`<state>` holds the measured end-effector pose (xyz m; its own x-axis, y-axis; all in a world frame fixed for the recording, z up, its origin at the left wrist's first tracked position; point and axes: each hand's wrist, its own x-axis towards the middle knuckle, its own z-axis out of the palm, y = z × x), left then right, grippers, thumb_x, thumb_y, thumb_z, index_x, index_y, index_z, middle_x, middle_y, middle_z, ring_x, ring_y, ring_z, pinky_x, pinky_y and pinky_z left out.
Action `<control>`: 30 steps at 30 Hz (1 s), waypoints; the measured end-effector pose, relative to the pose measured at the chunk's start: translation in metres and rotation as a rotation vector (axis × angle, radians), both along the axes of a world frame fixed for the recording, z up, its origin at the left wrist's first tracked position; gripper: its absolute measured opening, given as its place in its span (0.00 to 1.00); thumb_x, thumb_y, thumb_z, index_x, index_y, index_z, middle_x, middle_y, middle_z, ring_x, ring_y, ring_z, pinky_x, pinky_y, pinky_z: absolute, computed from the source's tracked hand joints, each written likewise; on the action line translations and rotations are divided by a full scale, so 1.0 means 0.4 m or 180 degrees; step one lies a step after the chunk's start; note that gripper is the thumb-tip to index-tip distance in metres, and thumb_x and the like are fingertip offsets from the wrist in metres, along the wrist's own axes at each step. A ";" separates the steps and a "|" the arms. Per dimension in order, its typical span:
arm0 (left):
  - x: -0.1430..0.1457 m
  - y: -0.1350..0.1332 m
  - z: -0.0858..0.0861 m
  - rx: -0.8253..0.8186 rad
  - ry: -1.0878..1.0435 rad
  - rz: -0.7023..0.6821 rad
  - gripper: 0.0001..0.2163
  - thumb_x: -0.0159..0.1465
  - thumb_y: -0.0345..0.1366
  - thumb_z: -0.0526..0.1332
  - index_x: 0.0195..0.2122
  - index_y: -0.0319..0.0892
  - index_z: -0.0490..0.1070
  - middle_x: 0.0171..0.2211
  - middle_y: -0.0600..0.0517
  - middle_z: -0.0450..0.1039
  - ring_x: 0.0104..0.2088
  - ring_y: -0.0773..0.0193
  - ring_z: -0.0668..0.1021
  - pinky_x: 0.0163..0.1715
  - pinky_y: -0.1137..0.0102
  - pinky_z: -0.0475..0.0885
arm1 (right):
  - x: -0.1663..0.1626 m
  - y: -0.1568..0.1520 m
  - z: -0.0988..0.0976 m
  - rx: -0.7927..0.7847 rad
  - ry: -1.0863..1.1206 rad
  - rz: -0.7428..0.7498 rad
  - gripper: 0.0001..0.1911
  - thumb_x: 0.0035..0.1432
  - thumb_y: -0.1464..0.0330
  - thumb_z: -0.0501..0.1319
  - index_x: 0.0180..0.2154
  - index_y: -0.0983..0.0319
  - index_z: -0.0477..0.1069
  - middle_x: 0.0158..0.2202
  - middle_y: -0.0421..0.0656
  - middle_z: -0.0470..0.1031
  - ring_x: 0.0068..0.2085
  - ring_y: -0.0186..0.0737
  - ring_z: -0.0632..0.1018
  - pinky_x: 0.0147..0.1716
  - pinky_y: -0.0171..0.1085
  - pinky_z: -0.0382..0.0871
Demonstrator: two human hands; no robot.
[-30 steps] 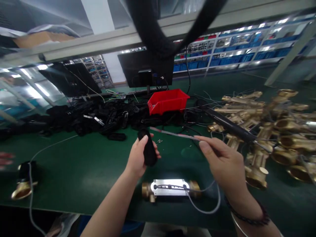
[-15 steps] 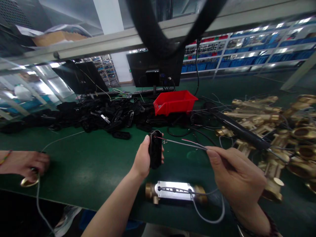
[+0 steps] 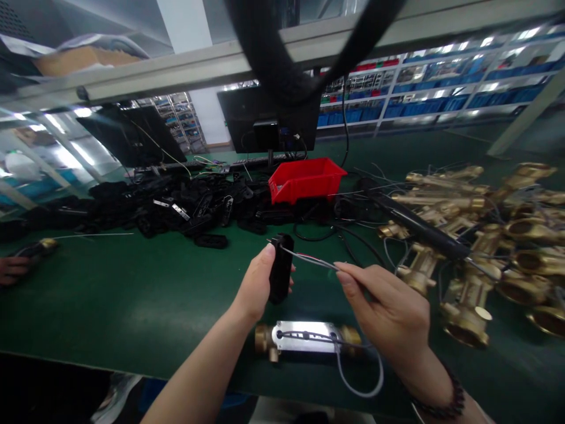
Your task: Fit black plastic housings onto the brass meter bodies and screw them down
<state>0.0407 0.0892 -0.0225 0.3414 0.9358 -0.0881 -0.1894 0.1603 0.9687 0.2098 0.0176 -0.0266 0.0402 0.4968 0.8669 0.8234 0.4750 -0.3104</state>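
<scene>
My left hand (image 3: 256, 288) is closed around a small black plastic housing (image 3: 281, 268), held upright above the green table (image 3: 132, 294). My right hand (image 3: 384, 306) pinches thin grey and red wires (image 3: 311, 259) whose ends reach the top of the housing. The wires run down as a grey cable (image 3: 357, 377) to a brass fitting with a silver plate (image 3: 304, 338), which lies on the table just below both hands.
A pile of black plastic parts (image 3: 176, 206) lies at the back left, a red bin (image 3: 305, 178) behind my hands, and several brass fittings (image 3: 477, 235) with wires at the right. Two dark monitors (image 3: 265, 118) stand at the back. Another person's hand (image 3: 13, 268) is at the far left edge.
My right hand has moved left toward the housing, so the wire ends now reach its top. The other person's hand at the left has drawn back with a brass part.
</scene>
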 end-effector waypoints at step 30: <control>0.013 -0.027 -0.003 0.1937 0.1281 -0.0474 0.16 0.59 0.41 0.61 0.48 0.44 0.74 0.47 0.48 0.75 0.47 0.55 0.74 0.50 0.64 0.67 | -0.040 0.008 -0.031 -0.1284 0.1259 0.0663 0.02 0.60 0.72 0.50 0.35 0.60 0.59 0.24 0.37 0.69 0.22 0.33 0.72 0.20 0.29 0.65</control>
<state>0.0461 0.0782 -0.0238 0.5192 0.8054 0.2858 0.1807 -0.4304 0.8844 0.1936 0.0207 -0.0389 0.1877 0.8156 0.5474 0.5109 0.3949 -0.7636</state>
